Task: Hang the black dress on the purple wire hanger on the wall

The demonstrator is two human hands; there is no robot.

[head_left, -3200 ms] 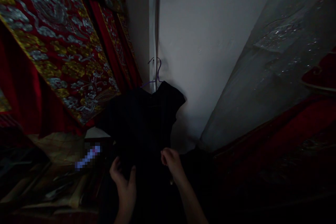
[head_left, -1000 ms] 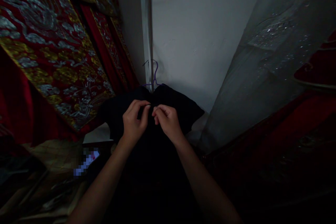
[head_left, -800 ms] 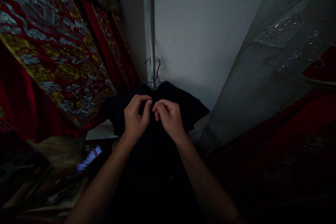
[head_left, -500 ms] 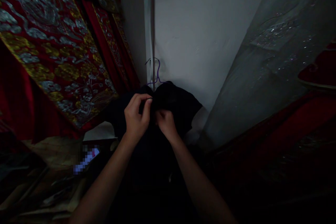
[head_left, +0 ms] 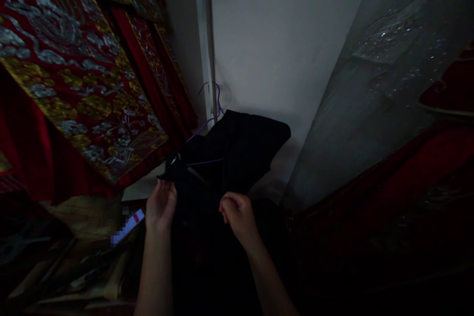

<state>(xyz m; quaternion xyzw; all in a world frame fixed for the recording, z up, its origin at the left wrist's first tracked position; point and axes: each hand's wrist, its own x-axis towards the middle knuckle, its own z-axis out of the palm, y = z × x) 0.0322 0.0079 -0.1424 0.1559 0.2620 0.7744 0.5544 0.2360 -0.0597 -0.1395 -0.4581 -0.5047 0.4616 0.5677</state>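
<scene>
Garment (head_left: pixel 246 155) hangs askew on the purple hanger (head_left: pixel 204 162), so light, even tension at both edges would probably work best, without jerking the hanger sideways. Below the hanger and to its left, the left hand (head_left: pixel 161 206) has its fingers narrowed on the garment's edge. Below the hanger and to its right, the right hand (head_left: pixel 237 212) has its fingers curled in at the garment; darkness hides whether they grip it
</scene>
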